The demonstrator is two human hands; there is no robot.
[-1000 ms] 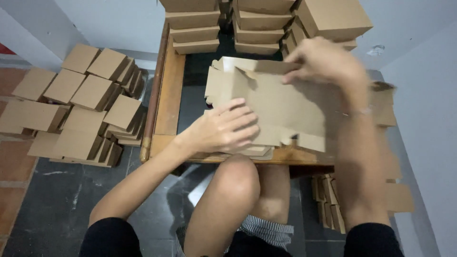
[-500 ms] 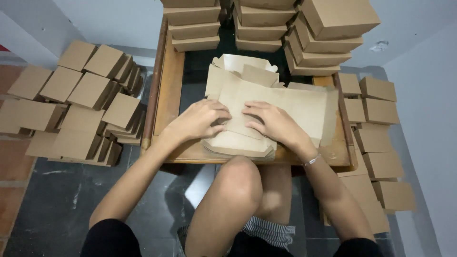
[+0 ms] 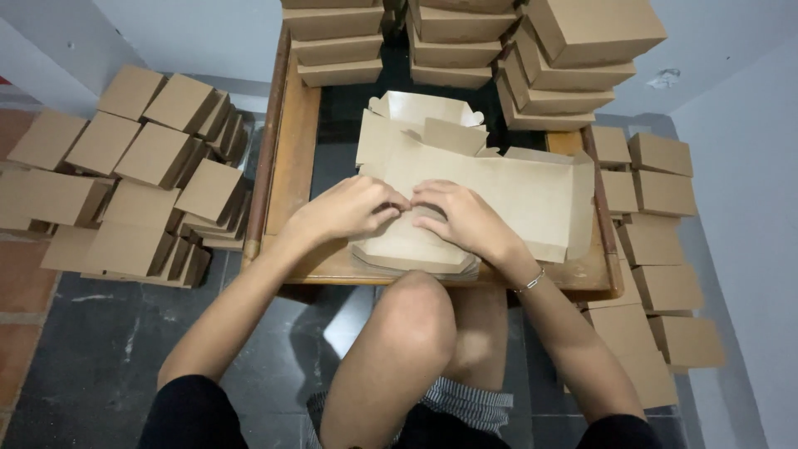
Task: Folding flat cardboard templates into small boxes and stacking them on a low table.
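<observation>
Step in hand, as judged: folding of flat cardboard blank (image 3: 499,195) at frame centre, atop stack of flats on counter (image 3: 291,175). Left hand (image 3: 349,208) and right hand (image 3: 461,218) curled, fingertips pinching blank's near edge, touching each other. Next move judged to call for crease pressed firmly, panels raised squarely. Finished boxes (image 3: 150,158) piled at left.

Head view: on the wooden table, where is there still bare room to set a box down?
Bare room: the table's left strip, between its left rim and the flat cardboard sheets, and the dark patch ahead of it below the stacked boxes. Crowded: the centre under both hands, left hand and right hand, and the far edge.
</observation>
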